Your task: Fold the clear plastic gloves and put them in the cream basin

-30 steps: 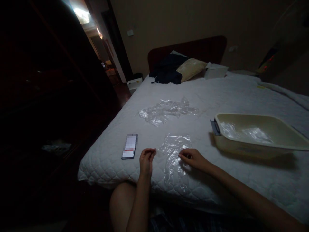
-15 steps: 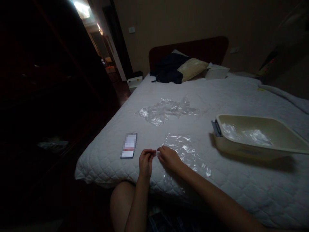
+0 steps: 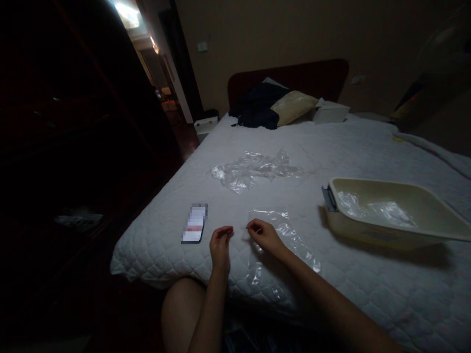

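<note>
A: Now that the right hand [image 3: 264,235] has drawn off the left hand [image 3: 221,243], what grips the plastic bag [image 3: 291,239]?

B: The right pinches its near corner. The left's fingertips press together, on film or not I cannot tell. It lies flat at the bed's [image 3: 368,304] edge, phone [image 3: 194,224] left, tub [image 3: 368,235] right, room dim.

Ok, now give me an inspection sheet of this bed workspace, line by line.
Surface: white quilted bed cover.
Job's things: clear bag, flat by the near edge.
Clutter: phone, crumpled plastic, beige tub with plastic inside, pillow, dark clothes, white box.
Hands: left hand pinched shut beside the bag; right hand pinched, apparently on its edge.
Cables: nothing seen.
Surroundings: dim room, headboard, lit doorway.
</note>
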### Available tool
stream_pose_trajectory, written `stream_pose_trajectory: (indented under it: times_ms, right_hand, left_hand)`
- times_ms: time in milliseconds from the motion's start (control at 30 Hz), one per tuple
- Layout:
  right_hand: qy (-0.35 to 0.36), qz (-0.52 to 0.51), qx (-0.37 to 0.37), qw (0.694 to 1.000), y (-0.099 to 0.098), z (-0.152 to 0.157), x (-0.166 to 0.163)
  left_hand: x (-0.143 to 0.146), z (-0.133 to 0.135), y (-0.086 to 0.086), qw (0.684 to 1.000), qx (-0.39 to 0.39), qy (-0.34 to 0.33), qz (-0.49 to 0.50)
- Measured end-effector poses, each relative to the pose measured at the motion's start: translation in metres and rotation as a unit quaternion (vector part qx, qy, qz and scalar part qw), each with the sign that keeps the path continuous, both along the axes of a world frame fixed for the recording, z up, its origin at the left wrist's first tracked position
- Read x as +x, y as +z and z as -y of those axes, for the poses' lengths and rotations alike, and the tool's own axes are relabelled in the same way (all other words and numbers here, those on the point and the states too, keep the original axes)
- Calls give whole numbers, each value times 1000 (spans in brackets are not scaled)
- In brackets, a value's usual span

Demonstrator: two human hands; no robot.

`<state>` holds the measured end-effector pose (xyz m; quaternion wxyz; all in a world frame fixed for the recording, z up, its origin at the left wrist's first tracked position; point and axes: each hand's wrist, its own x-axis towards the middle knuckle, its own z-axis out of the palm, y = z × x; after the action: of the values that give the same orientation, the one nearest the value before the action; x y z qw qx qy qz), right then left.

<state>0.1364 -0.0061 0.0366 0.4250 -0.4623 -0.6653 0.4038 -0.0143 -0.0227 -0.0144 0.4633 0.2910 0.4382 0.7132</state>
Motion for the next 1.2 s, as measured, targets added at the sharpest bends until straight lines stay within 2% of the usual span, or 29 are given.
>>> stream_pose_trajectory:
  times_ms: [133, 233, 400, 567, 733, 1000, 1200]
  right_hand:
    - [14, -20, -5, 1000, 2, 1, 5]
    - [23, -28, -29, 999, 1, 1, 8]
    - [24, -66, -71, 995, -8, -2, 12]
    - [24, -120, -104, 987, -13, -5, 13]
    - [24, -143, -119, 982, -14, -4, 15]
    - [26, -140, -101, 985, -24, -8, 18]
    - [6, -139, -126, 982, -17, -9, 19]
  left_hand:
    - [7, -2, 10, 993, 0, -47, -105]
    - [11, -3, 16, 985, 12, -87, -149]
    - [12, -5, 12, 970, 43, -138, -197]
    - [13, -6, 8, 969, 48, -130, -205]
    - [16, -7, 14, 968, 24, -161, -194]
    - [16, -6, 18, 938, 52, -124, -320]
    - [15, -10, 21, 904, 63, -122, -405]
